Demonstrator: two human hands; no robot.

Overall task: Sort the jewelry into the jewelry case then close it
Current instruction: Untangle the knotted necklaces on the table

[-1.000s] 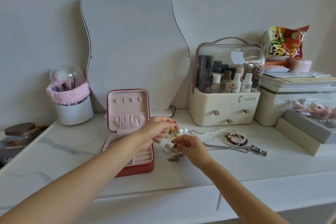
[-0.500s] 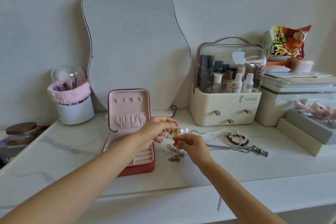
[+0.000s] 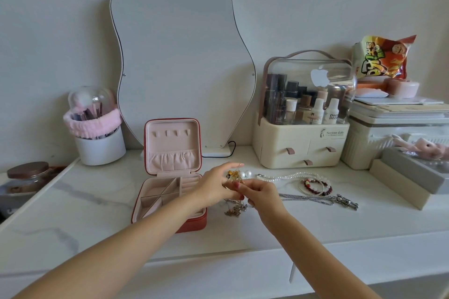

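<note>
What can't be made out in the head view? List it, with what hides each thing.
- Small gold jewelry piece, head view: too small and partly behind the fingertips to tell its type or which hand grips it.
- Left hand and right hand: fingertips overlap, so the grip is unclear.
- Red open jewelry case: the left forearm covers its front right compartments.
- Brown-lidded glass jar: cut off by the left edge.

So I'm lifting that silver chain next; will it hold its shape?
Probably not: the silver chain lies in loose doubled strands on the white tabletop, so it should droop. Its chunky clasp may swing and drag that end down.
</note>
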